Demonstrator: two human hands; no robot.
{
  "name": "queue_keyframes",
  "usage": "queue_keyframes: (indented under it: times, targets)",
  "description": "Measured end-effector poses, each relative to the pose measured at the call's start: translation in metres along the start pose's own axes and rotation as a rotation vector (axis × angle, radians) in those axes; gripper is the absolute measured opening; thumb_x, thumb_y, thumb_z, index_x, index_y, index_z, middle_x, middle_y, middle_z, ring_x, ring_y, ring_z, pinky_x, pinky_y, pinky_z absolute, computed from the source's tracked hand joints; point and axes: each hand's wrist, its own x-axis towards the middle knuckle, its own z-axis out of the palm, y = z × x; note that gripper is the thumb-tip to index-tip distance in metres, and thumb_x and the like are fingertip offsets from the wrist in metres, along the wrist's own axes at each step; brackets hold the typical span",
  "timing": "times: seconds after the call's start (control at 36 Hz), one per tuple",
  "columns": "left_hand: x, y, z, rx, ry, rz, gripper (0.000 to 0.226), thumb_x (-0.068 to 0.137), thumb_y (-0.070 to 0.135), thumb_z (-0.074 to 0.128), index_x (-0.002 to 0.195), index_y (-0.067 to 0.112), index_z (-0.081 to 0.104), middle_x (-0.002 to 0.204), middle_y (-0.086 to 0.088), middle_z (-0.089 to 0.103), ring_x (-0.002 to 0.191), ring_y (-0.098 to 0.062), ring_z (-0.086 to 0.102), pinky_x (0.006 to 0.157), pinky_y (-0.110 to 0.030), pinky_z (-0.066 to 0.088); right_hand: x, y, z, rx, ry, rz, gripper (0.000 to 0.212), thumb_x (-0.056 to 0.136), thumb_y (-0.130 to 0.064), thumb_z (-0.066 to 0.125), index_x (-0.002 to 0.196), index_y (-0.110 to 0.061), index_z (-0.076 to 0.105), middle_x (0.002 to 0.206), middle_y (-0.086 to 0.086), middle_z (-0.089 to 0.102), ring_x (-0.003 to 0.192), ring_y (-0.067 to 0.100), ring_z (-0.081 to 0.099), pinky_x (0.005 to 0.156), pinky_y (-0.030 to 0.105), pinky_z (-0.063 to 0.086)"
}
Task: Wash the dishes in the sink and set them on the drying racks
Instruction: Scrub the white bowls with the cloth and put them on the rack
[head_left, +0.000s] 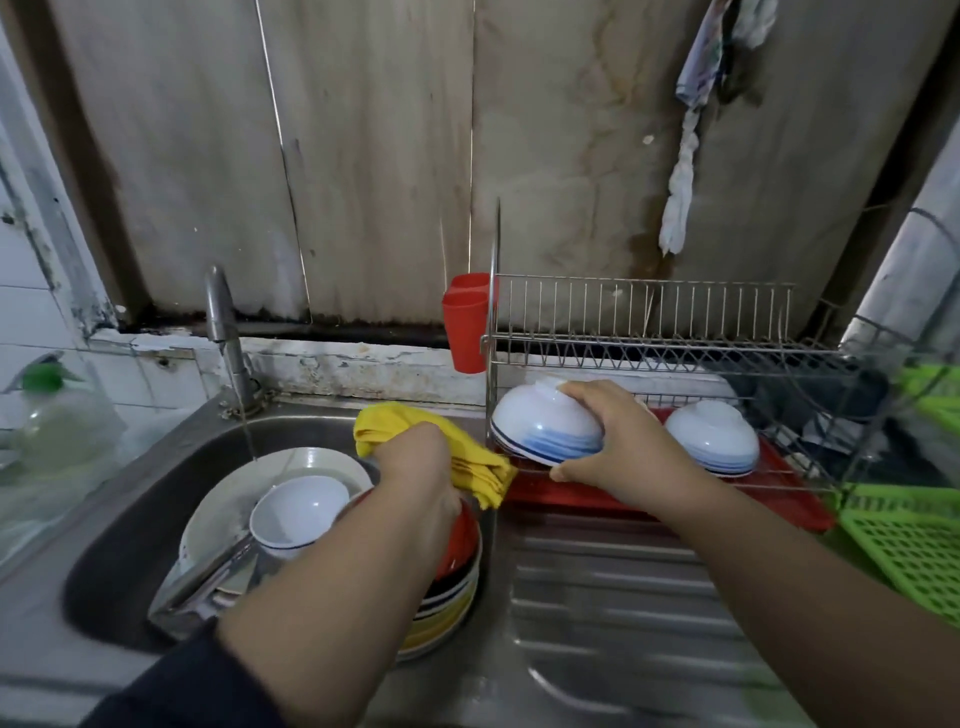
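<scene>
My right hand (621, 441) grips an upturned white bowl with blue bands (540, 423) at the left end of the wire drying rack's (644, 343) lower tier. A second upturned bowl (714, 434) sits to its right on the same tier. My left hand (415, 462) clutches a yellow cloth (467, 452) above the sink (130, 499). In the sink lie a white bowl (298, 512), a large white plate (228, 499) and a stack of red, black and yellow plates (452, 587). Water runs from the tap (223, 322).
A red tray (675, 499) lies under the rack, and a red cup (467, 322) hangs on its left post. Green plastic baskets (914, 545) stand at the right. A soap bottle with a green cap (52, 415) is at the left. The ribbed steel drainboard (613, 597) is in front.
</scene>
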Motion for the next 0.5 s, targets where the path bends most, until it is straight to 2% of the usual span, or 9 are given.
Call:
queue_keyframes:
  times: [0.06, 0.08, 0.14, 0.17, 0.22, 0.31, 0.36, 0.44, 0.5]
  targets:
    - [0.001, -0.002, 0.005, 0.067, 0.035, 0.043, 0.018, 0.097, 0.012, 0.043, 0.08, 0.018, 0.042, 0.078, 0.001, 0.044, 0.066, -0.013, 0.046, 0.055, -0.024, 0.044, 0.003, 0.01, 0.004, -0.048, 0.032, -0.006, 0.087, 0.068, -0.022, 0.084, 0.142, -0.024, 0.038, 0.14, -0.007, 0.037, 0.115, 0.002, 0.033, 0.078, 0.006, 0.021]
    - [0.004, -0.003, 0.007, 0.248, 0.116, 0.104, 0.008, 0.097, 0.012, 0.044, 0.092, 0.018, 0.046, 0.088, 0.002, 0.05, 0.076, -0.013, 0.052, 0.062, -0.021, 0.048, 0.005, 0.015, 0.006, -0.061, 0.042, -0.006, 0.086, 0.069, -0.022, 0.083, 0.142, -0.025, 0.038, 0.142, -0.007, 0.036, 0.119, 0.004, 0.035, 0.078, 0.006, 0.02]
    - [0.002, -0.001, 0.014, 0.745, 0.174, 0.22, 0.019, 0.095, 0.013, 0.049, 0.114, 0.011, 0.052, 0.112, -0.001, 0.057, 0.105, -0.019, 0.056, 0.088, -0.024, 0.046, 0.01, 0.025, 0.009, -0.059, 0.05, 0.0, 0.085, 0.071, -0.02, 0.082, 0.143, -0.027, 0.036, 0.146, -0.009, 0.032, 0.129, 0.008, 0.032, 0.086, 0.008, 0.02]
    - [0.005, 0.0, 0.015, 0.952, 0.199, 0.286, 0.024, 0.094, 0.014, 0.052, 0.118, 0.009, 0.053, 0.118, -0.003, 0.056, 0.113, -0.021, 0.054, 0.095, -0.027, 0.043, 0.013, 0.029, 0.011, -0.058, 0.05, 0.0, 0.084, 0.072, -0.018, 0.081, 0.143, -0.027, 0.036, 0.147, -0.009, 0.031, 0.131, 0.009, 0.031, 0.09, 0.01, 0.021]
    - [0.011, -0.001, 0.016, 1.23, 0.212, 0.347, 0.028, 0.093, 0.015, 0.056, 0.12, 0.008, 0.053, 0.121, -0.004, 0.056, 0.117, -0.023, 0.053, 0.098, -0.029, 0.041, 0.019, 0.036, 0.016, -0.091, 0.048, -0.018, 0.082, 0.073, -0.015, 0.08, 0.143, -0.024, 0.037, 0.147, -0.008, 0.031, 0.133, 0.012, 0.031, 0.098, 0.015, 0.022]
    - [0.018, 0.0, 0.019, 1.468, 0.232, 0.38, 0.03, 0.091, 0.015, 0.06, 0.12, 0.008, 0.053, 0.12, -0.003, 0.057, 0.117, -0.022, 0.053, 0.097, -0.028, 0.041, 0.026, 0.045, 0.024, -0.14, 0.039, -0.061, 0.078, 0.075, -0.009, 0.076, 0.142, -0.02, 0.039, 0.148, -0.004, 0.032, 0.135, 0.019, 0.031, 0.108, 0.023, 0.023]
    - [0.021, -0.001, 0.02, 1.603, 0.245, 0.392, 0.036, 0.091, 0.018, 0.06, 0.124, 0.008, 0.05, 0.123, -0.003, 0.056, 0.119, -0.022, 0.052, 0.098, -0.028, 0.039, 0.03, 0.051, 0.029, -0.17, 0.034, -0.079, 0.076, 0.077, -0.007, 0.074, 0.143, -0.018, 0.038, 0.15, -0.002, 0.029, 0.14, 0.021, 0.024, 0.113, 0.027, 0.019]
    - [0.028, 0.0, 0.023, 1.719, 0.256, 0.377, 0.035, 0.092, 0.018, 0.059, 0.124, 0.007, 0.051, 0.123, -0.004, 0.056, 0.119, -0.023, 0.052, 0.097, -0.028, 0.04, 0.037, 0.057, 0.033, -0.212, 0.025, -0.12, 0.074, 0.08, -0.002, 0.07, 0.144, -0.016, 0.036, 0.153, 0.001, 0.026, 0.146, 0.021, 0.012, 0.115, 0.025, 0.011]
    - [0.034, 0.001, 0.024, 1.746, 0.265, 0.351, 0.033, 0.091, 0.018, 0.06, 0.121, 0.007, 0.053, 0.12, -0.004, 0.057, 0.117, -0.023, 0.053, 0.091, -0.027, 0.041, 0.043, 0.061, 0.036, -0.231, 0.018, -0.144, 0.072, 0.082, -0.001, 0.068, 0.144, -0.015, 0.035, 0.153, 0.003, 0.025, 0.146, 0.022, 0.01, 0.113, 0.022, 0.009]
